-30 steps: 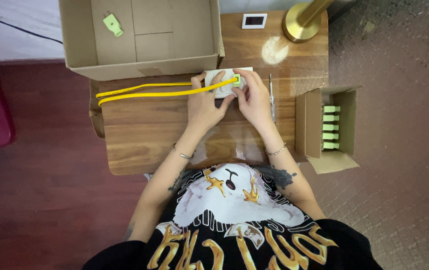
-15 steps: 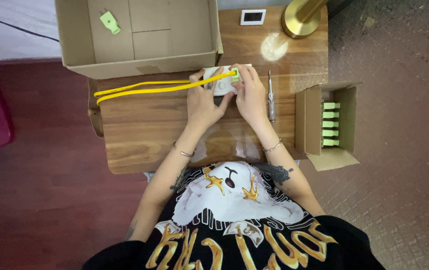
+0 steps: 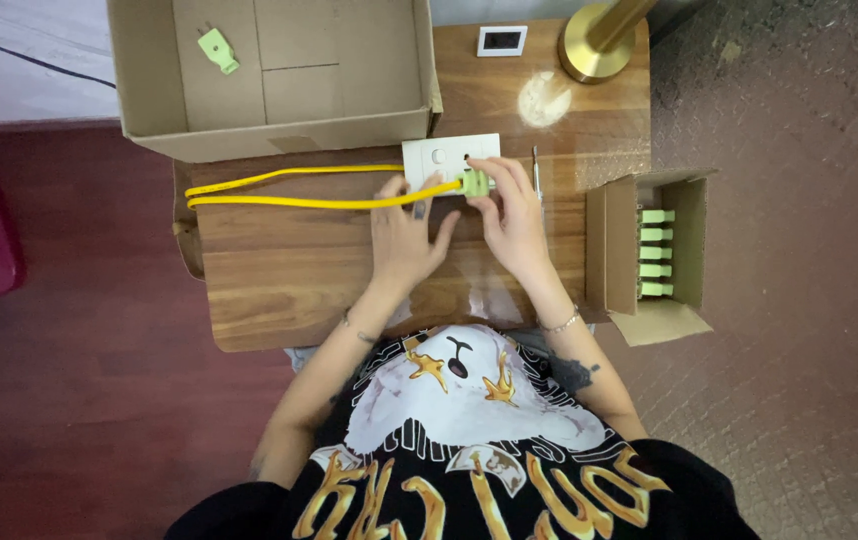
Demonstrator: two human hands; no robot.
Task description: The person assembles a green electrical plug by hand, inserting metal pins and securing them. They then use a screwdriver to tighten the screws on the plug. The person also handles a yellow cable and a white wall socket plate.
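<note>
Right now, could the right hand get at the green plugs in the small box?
Probably yes: the small box opens toward the right hand, the green plugs lie close beside it, and nothing stands between.

A large open cardboard box (image 3: 279,75) sits at the far left of my wooden table (image 3: 279,270), brown, shallow, its flaps folded flat inside. One small light-green plug (image 3: 219,49) lies in its far left corner.

To my right, a smaller brown cardboard box (image 3: 649,250) stands at the table's right edge, lying on its side with its flaps open. Inside it, a row of light-green plugs (image 3: 656,252) is stacked one beside another.

At the far edge of the table, just right of the big box, a small white rectangular plate with a dark screen-like window (image 3: 502,40) lies flat. Whether it is a display, I cannot tell.
</note>
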